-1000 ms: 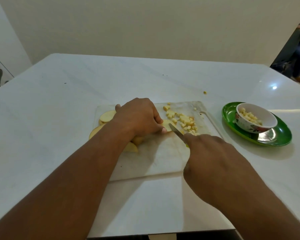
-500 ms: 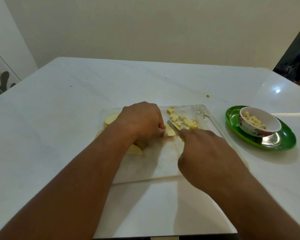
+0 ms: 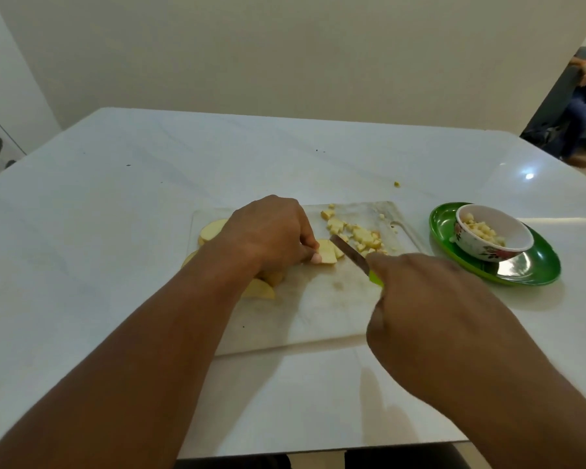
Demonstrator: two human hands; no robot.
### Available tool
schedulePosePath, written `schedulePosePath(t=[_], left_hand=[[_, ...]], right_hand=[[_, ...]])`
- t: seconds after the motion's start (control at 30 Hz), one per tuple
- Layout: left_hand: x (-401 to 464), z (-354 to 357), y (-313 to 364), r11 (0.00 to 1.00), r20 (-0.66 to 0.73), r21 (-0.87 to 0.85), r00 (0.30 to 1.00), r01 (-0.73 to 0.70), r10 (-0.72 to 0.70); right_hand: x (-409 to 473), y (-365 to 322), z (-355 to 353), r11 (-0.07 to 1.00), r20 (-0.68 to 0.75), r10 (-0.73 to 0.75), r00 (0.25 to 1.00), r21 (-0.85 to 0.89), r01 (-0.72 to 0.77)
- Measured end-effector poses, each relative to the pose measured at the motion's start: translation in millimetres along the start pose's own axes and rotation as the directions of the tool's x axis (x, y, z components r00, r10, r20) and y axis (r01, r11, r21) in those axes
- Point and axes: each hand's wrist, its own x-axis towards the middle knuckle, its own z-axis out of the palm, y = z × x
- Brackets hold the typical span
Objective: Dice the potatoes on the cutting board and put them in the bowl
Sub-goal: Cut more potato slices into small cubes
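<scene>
Hiding potato slices (image 3: 214, 228), probably: left hand (image 3: 268, 231)

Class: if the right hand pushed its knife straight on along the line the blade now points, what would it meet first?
Most likely the pale potato slice pinned by the left hand; the steel knife blade in the right hand already ends there.

1. Right hand (image 3: 433, 309): drawn back from the left hand (image 3: 271, 231) since half a second ago; a gap now lies between the two.
2. Steel-bladed knife with lime-green handle (image 3: 354, 257): more blade exposed, and the handle's green end now shows clear of the right hand's grip.
3. Pale yellow potato slice (image 3: 327, 254): more of it uncovered, lying past the left fingertips (image 3: 316, 258), with the blade tip at its far edge.
</scene>
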Motion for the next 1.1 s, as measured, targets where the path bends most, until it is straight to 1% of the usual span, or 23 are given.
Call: schedulePosePath(t=[0.03,0.1,0.13,0.2,0.23,0.33,0.47,0.53,0.6,0.7,0.77,0.9,1.0,1.1], left_hand=[[0,0,1,1.0,-0.008,0.002,1.0,0.0,0.0],[2,2,2,1.0,-0.02,0.001,1.0,0.01,-0.01],[2,4,2,1.0,-0.019,-0.009,1.0,0.019,-0.019],[3,6,2,0.999,-0.019,-0.039,0.999,0.034,-0.035],[4,6,2,0.998,-0.026,-0.046,0.999,0.037,-0.038],[5,9,1,0.997,-0.043,-0.06,0.998,0.047,-0.049],[6,8,-1,0.995,-0.043,-0.088,0.998,0.047,-0.051],[5,6,0,0.994,-0.055,-0.093,0.997,0.049,-0.054],[3,4,0,0.995,-0.052,-0.092,0.998,0.04,-0.045],[2,0,-1,0.999,0.006,-0.041,1.0,0.004,-0.004],[1,-2,-2,0.999,0.022,-0.036,1.0,-0.006,0.007],[2,1,-3,0.995,-0.013,-0.1,1.0,0.008,-0.01],[4,2,-5,0.993,-0.021,-0.119,0.999,0.021,-0.024],[6,3,-5,0.992,-0.024,-0.128,1.0,0.014,-0.017]], right_hand=[[6,-1,5,1.0,-0.062,0.001,0.998,-0.007,-0.001],[23,-4,18,1.0,-0.039,0.01,0.999,0.009,-0.009],[27,-8,21,1.0,-0.003,0.006,1.0,-0.002,-0.006],[31,-9,28,1.0,-0.002,-0.005,1.0,0.016,0.005],[29,-6,31,0.999,-0.012,-0.029,1.0,0.024,0.029],[7,-1,29,0.997,0.006,-0.015,1.0,0.078,0.014],[-21,1,14,0.995,0.118,0.004,0.993,0.099,-0.016],[-25,3,6,0.996,0.137,-0.003,0.991,0.093,-0.01],[-21,5,2,0.996,0.099,0.011,0.995,0.088,-0.02],[2,1,11,0.998,-0.003,0.029,1.0,0.06,-0.029],[20,-4,23,0.999,-0.015,0.016,1.0,0.05,-0.016],[23,-7,36,0.997,0.001,0.002,1.0,0.078,-0.002],[-1,-2,31,0.993,0.001,0.0,1.0,0.118,-0.001],[-21,2,18,0.992,0.076,-0.002,0.997,0.125,-0.008]])
